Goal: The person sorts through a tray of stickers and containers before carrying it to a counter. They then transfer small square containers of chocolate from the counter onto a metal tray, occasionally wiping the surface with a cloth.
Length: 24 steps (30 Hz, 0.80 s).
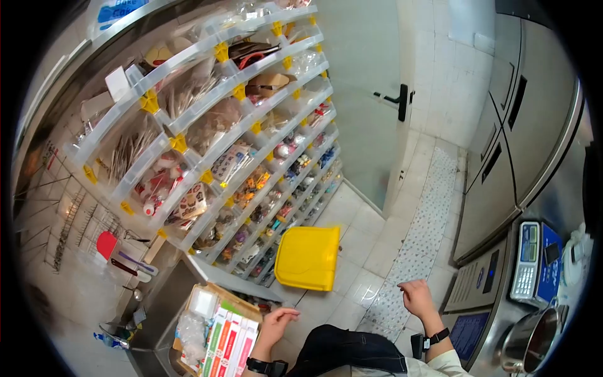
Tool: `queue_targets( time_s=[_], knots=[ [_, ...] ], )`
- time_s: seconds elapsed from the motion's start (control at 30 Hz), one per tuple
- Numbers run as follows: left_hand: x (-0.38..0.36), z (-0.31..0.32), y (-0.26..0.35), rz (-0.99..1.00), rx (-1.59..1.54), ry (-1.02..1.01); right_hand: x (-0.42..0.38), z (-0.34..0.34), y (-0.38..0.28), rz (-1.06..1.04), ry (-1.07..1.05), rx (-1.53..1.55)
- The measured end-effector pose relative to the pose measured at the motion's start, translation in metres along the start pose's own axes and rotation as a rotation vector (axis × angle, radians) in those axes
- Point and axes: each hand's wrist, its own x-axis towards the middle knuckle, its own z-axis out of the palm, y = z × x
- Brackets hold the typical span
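My left hand [277,322] hangs low at the bottom centre, fingers loosely spread and holding nothing. It is just right of a cardboard box [202,300] packed with colourful cartons [229,339]. My right hand [417,298] is raised over the tiled floor near a steel counter [477,276], also empty, with fingers slightly curled. Each wrist wears a black watch or band. A yellow bin [306,257] stands on the floor ahead, between both hands.
A tall rack of clear plastic bins [239,144] full of small goods fills the left. A glass door with a black handle [402,102] is ahead. Steel fridges [527,125], a scale [525,261] and a pot [531,342] line the right. A patterned mat [418,245] runs along the floor.
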Motion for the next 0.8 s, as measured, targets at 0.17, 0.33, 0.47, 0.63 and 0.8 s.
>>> queue_targets(
  time_s=[0.17,0.33,0.47,0.63,0.8],
  knots=[
    [0.081,0.041,-0.038,-0.215,-0.21,-0.076,0.047,-0.02,0.039,0.012,0.076,0.011],
    [0.173,0.058,-0.09,-0.592,-0.535,0.072,0.116,-0.028,0.082,-0.009,0.127,-0.012],
    [0.253,0.067,-0.154,-0.757,-0.876,0.276,0.174,-0.035,0.13,0.01,0.167,-0.087],
    [0.355,0.074,-0.203,-0.526,-0.888,-0.056,0.273,-0.064,0.169,0.093,0.26,-0.013],
    [0.382,0.097,-0.131,-0.547,-0.28,0.076,0.394,-0.068,0.168,-0.006,0.355,0.109]
  ],
)
